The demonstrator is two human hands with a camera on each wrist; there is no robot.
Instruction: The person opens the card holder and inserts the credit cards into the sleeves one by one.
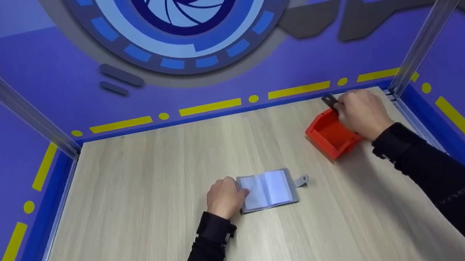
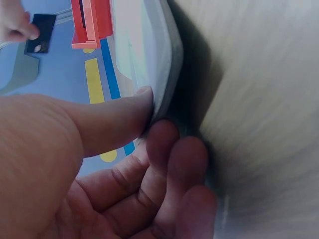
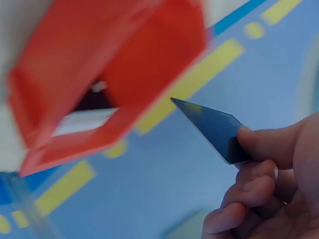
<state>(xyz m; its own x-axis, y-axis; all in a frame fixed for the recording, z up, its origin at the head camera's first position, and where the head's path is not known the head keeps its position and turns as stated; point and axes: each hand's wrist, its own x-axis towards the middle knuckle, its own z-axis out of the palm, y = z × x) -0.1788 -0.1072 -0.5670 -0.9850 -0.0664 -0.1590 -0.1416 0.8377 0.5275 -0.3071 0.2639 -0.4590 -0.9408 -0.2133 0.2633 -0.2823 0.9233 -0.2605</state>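
Observation:
A grey card holder lies open on the table, its pale plastic sleeves facing up and its strap sticking out to the right. My left hand pinches its left edge, thumb on top and fingers underneath, as the left wrist view shows. Over the red bin, my right hand pinches a dark card between thumb and fingers. In the right wrist view that card stands clear of the bin's open side. Inside the bin a dark piece and a white piece show.
The wooden table is bounded by a blue back wall and side walls with yellow markings. Metal posts rise at the back corners. The bin stands toward the table's back right.

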